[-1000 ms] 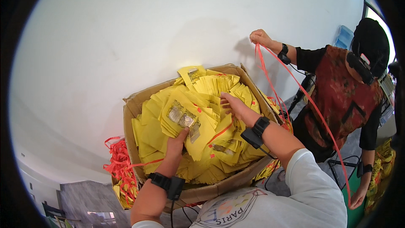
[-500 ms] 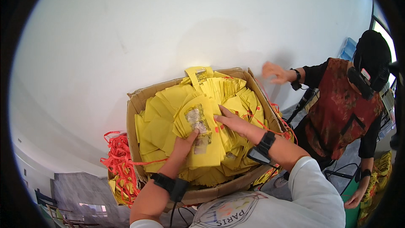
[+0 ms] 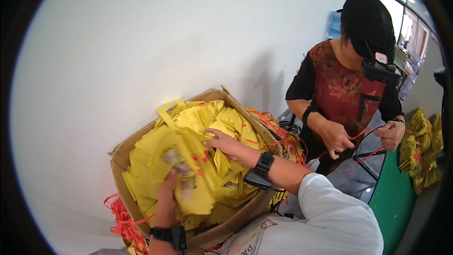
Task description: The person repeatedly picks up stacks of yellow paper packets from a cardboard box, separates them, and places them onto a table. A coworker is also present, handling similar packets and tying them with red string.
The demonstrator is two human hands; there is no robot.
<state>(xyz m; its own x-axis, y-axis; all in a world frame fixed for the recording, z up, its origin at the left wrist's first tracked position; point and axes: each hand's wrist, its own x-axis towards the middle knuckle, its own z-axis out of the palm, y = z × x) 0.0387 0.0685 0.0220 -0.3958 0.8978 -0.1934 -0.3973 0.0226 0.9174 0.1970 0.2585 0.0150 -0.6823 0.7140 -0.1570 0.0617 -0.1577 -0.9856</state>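
My left hand [image 3: 167, 192] grips a fanned stack of yellow paper sheets [image 3: 200, 192] by its left side, thumb on top. The stack has a dark printed patch and small red marks, and is blurred by motion. At its upper right edge is my right hand [image 3: 229, 145], fingers stretched and apart, close to or touching the sheets; contact is hard to tell. Both hands are over a cardboard box [image 3: 121, 157] heaped with more yellow sheets [image 3: 141, 167].
Red ribbons [image 3: 123, 219] hang at the box's left side; more red strips [image 3: 276, 123] lie beyond its right side. A co-worker [image 3: 344, 75] stands at the right, holding a red strip [image 3: 361, 133]. Yellow bundles [image 3: 417, 148] are beside a green surface [image 3: 389, 193].
The view has swung right, so the box appears further left and tilted. The stack and my left hand have shifted. The co-worker's hands have come together around a red strip.
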